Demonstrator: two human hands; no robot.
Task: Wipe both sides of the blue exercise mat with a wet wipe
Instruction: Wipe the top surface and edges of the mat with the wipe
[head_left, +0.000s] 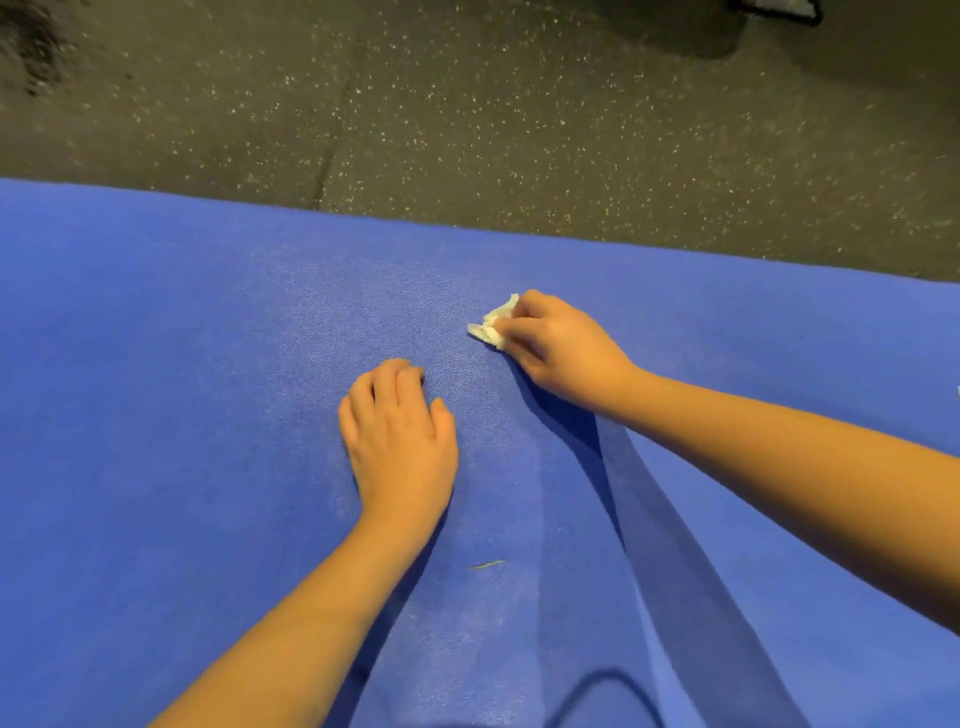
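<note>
Blue exercise mat (156, 389), laid on speckled floor (467, 104). Left hand (397, 436): fingers relaxed, palm down on mat. Right hand (556, 348): fingers curled, gripping crumpled wet wipe (493, 326) against mat.

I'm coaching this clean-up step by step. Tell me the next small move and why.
Probably draw the wipe back toward the body with the right hand, while the left hand braces the mat. The wipe is already pressed on the mat, and a small pale streak lies nearer, seemingly not yet wiped.
</note>
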